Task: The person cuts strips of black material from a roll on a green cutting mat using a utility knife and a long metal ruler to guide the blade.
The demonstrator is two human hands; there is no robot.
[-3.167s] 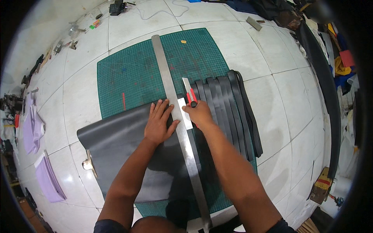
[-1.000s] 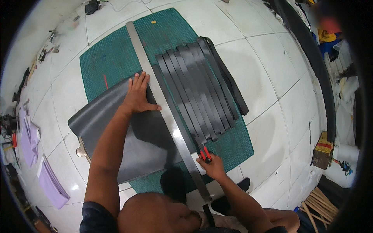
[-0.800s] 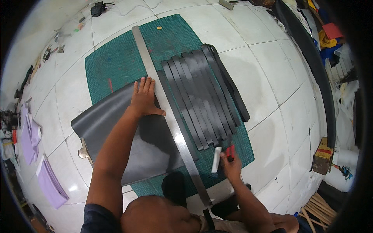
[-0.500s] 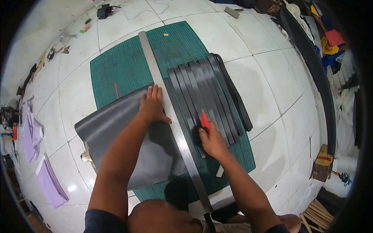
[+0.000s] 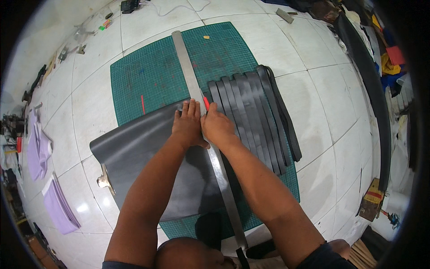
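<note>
A long metal ruler [image 5: 184,58] lies slantwise over a dark grey leather-like sheet [image 5: 139,148] and the green cutting mat [image 5: 134,76]. My left hand [image 5: 188,127] rests flat with fingers stretched, on the sheet and the ruler's left edge. Closed around a red cutter knife [image 5: 206,103], my right hand [image 5: 218,129] is at the ruler's right edge, close beside the left one. The cutter's tip is against or just above the sheet's far edge; contact cannot be made out. Several cut dark strips [image 5: 251,112] lie side by side to the right.
A metal clip [image 5: 104,180] grips the sheet's left edge. Folded lilac cloth [image 5: 60,208] lies on the white tiled floor [image 5: 322,107] at left. A long black roll [image 5: 374,98] and a wooden block [image 5: 371,199] are at right. One knee is at the mat's near edge.
My right hand has moved left and away from me, from over the strips to the ruler's edge, carrying the cutter knife. My left hand stays flat at the ruler. The view has shifted slightly.
</note>
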